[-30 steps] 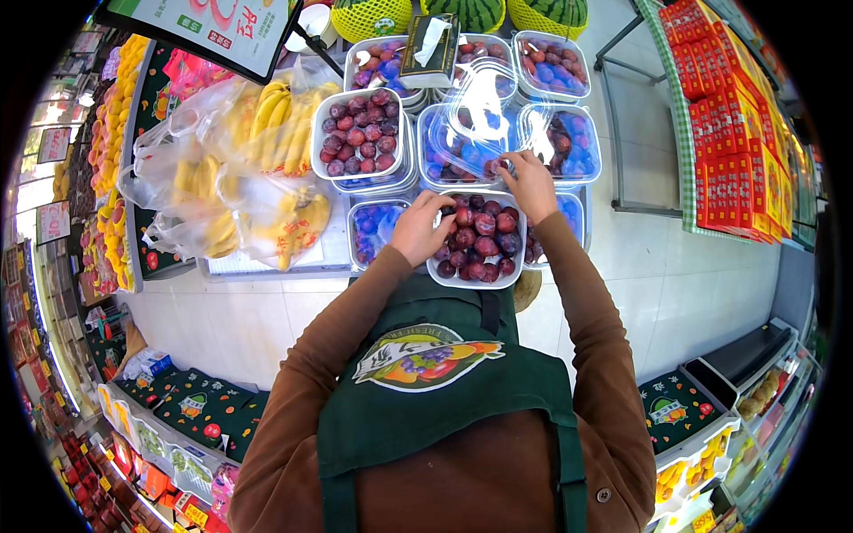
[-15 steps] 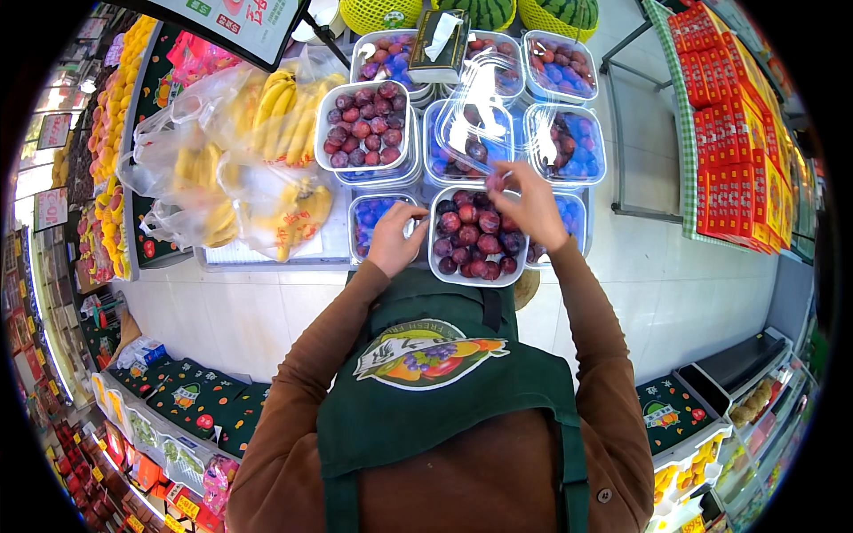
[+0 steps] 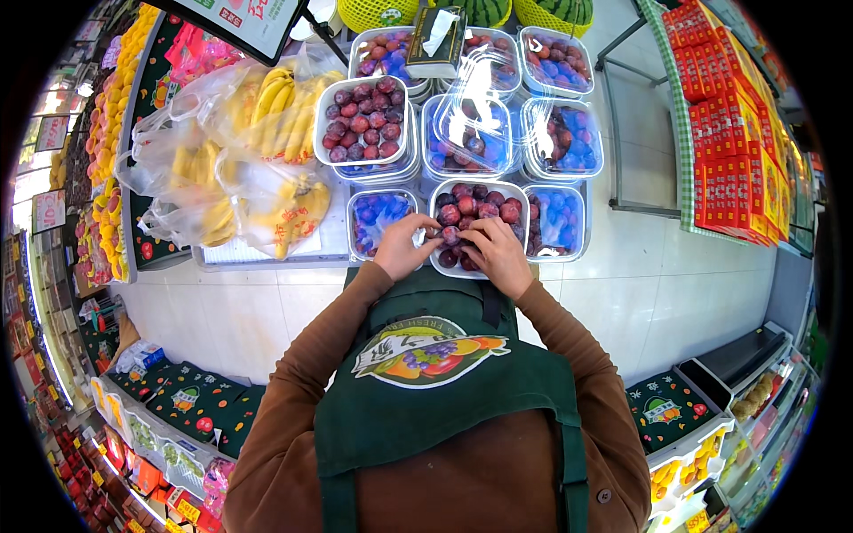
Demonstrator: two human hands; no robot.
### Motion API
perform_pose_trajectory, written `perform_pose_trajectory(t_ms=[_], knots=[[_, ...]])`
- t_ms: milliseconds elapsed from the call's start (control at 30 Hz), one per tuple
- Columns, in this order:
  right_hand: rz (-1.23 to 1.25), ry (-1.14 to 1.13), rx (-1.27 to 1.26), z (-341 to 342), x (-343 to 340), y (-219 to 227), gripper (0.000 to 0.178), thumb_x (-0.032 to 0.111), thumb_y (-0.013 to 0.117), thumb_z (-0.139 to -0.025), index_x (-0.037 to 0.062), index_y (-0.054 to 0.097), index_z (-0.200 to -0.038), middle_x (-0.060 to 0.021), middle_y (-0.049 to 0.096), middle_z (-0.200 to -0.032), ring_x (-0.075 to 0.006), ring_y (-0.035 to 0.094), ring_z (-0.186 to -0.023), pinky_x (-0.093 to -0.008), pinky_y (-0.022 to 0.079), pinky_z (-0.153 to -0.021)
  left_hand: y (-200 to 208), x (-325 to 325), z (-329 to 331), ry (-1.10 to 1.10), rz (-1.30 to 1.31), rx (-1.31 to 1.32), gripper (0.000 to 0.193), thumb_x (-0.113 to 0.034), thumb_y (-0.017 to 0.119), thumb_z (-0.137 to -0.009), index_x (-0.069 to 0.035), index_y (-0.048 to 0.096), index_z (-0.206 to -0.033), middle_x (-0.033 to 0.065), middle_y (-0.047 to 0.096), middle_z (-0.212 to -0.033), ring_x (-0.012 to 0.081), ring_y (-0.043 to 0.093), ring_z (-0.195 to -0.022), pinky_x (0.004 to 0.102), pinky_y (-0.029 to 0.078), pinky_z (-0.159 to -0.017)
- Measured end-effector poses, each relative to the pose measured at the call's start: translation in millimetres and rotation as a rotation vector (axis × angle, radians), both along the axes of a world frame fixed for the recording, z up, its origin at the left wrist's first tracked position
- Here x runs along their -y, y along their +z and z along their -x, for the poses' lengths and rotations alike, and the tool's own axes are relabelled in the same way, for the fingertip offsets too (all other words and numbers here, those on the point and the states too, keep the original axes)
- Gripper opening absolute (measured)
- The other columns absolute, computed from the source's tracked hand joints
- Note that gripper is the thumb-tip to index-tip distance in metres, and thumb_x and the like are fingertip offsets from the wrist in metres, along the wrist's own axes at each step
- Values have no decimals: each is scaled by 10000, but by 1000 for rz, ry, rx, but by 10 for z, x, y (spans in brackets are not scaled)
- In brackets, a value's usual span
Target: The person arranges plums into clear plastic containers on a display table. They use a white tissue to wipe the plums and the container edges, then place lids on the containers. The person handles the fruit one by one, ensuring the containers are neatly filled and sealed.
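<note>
A white plastic box of dark red plums (image 3: 489, 206) sits in front of me at the near edge of the display. My left hand (image 3: 407, 249) reaches over the box's left side, thumb and fingertips closed on a plum (image 3: 450, 235). From the right, my right hand (image 3: 499, 258) bends its fingers over the same plum and those around it, partly hiding them. To the left of this box is a lower box of plums (image 3: 369, 213) with blue lining, and another such box (image 3: 558, 226) lies on the right. Behind, clear plastic lids (image 3: 484, 98) rest on a stacked box.
Bagged bananas (image 3: 275, 115) lie at the left. An uncovered plum box (image 3: 362, 124) tops a stack. A tissue box (image 3: 435, 44) and watermelons (image 3: 484, 11) stand at the back, below a sign board (image 3: 253, 27). Red boxes (image 3: 729, 133) are piled at the far right.
My right hand has come down and left with a plum, from above the box's back right corner into the box. My left hand has moved right, onto the plums.
</note>
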State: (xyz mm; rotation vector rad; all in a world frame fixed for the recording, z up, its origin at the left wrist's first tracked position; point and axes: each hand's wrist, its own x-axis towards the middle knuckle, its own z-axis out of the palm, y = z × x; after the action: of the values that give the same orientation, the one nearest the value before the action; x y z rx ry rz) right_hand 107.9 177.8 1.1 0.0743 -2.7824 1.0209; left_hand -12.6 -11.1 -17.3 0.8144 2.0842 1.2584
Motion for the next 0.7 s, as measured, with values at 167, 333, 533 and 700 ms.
perform_pose_trajectory(t_ms=[167,333,533,700], knots=[[-4,-25,-56,64,23,17,217,61,675,-786,66,656,-1002,-66,582,-965,-263,556,-918,-368,459,-813,-35,-1,-31,-90,-38,-133,203,-78,746,-776,-47,654,-955,97,622,-864,263,621,-845,341,484,-756],[80,-55,-90,499,102,236,210,4,629,-799,42,652,-1005,-88,601,-938,-285,566,-905,-379,465,-796,16,102,-3,-72,-81,-107,209,-86,724,-795,-45,665,-992,121,623,-906,301,616,-884,367,483,-791],[125,20,-218,1569,426,179,247,-6,595,-830,35,618,-1073,-123,591,-1035,-335,565,-988,-403,472,-844,-23,527,156,177,-83,-2,172,-75,695,-807,-22,668,-968,132,648,-911,294,637,-867,355,495,-792],[-50,-96,14,2303,688,-197,263,54,583,-827,36,606,-1088,-174,596,-1066,-359,584,-994,-428,500,-847,-5,965,340,352,-43,96,157,-87,673,-856,-2,676,-988,72,683,-896,134,617,-840,281,490,-807]])
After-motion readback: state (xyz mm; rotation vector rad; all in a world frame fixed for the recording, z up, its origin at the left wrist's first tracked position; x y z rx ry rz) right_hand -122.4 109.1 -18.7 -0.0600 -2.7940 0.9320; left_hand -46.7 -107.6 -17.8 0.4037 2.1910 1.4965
